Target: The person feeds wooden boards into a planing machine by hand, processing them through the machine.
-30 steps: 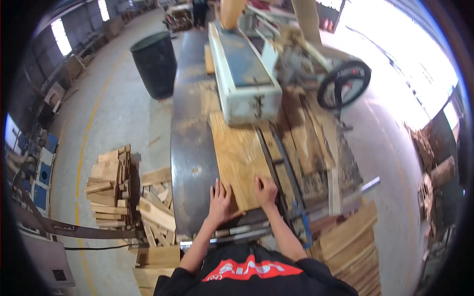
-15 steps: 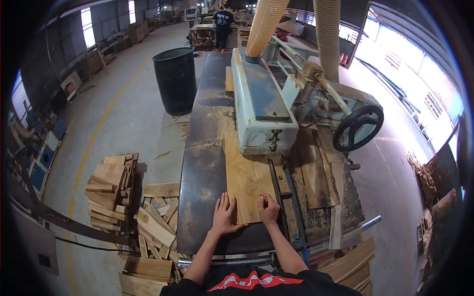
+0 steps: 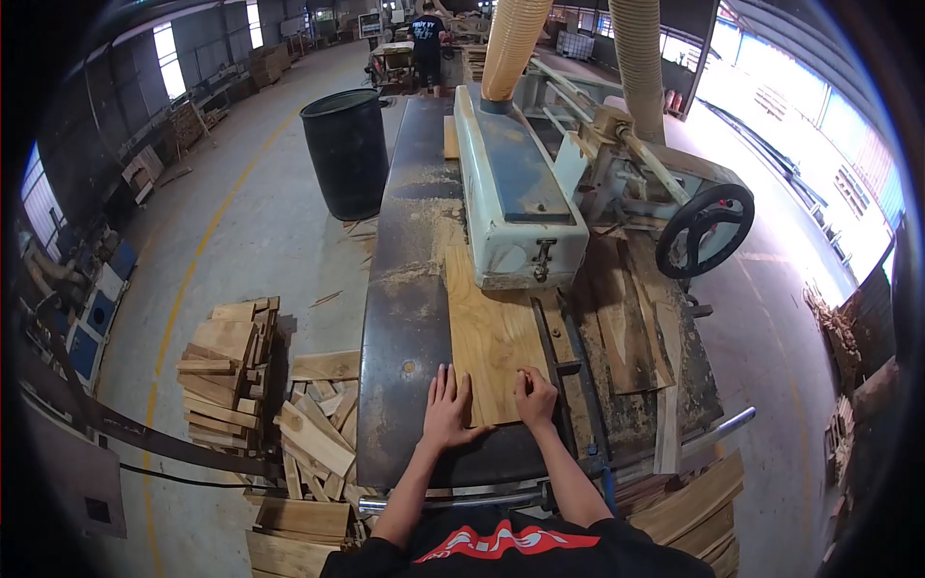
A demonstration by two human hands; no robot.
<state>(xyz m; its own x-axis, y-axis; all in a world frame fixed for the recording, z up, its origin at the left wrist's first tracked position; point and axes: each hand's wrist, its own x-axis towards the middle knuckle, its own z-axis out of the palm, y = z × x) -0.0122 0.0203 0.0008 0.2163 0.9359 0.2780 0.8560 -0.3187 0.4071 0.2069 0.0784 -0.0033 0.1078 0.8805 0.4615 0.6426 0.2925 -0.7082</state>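
A flat wooden board (image 3: 497,349) lies on the dark metal machine table (image 3: 405,318), its far end hidden under the pale green housing (image 3: 525,252). My left hand (image 3: 448,414) is open at the board's near left corner, fingers stretched forward along its left edge and thumb at the near end. My right hand (image 3: 536,398) is closed, fingers curled, resting at the board's right edge near the same end. Whether anything small sits inside those curled fingers is hidden. A metal guide rail (image 3: 568,385) runs just right of the board.
Beyond the table's left side stands a black barrel (image 3: 344,159). Stacked wood pieces (image 3: 222,371) and loose offcuts (image 3: 313,433) sit lower left. A black handwheel (image 3: 704,231) juts out right, near rough slabs (image 3: 621,328). Another person (image 3: 427,48) stands far back.
The view has shifted slightly, so the scene sits a little higher and further right. Both hands keep nearly the same places at the board, the left open and the right curled.
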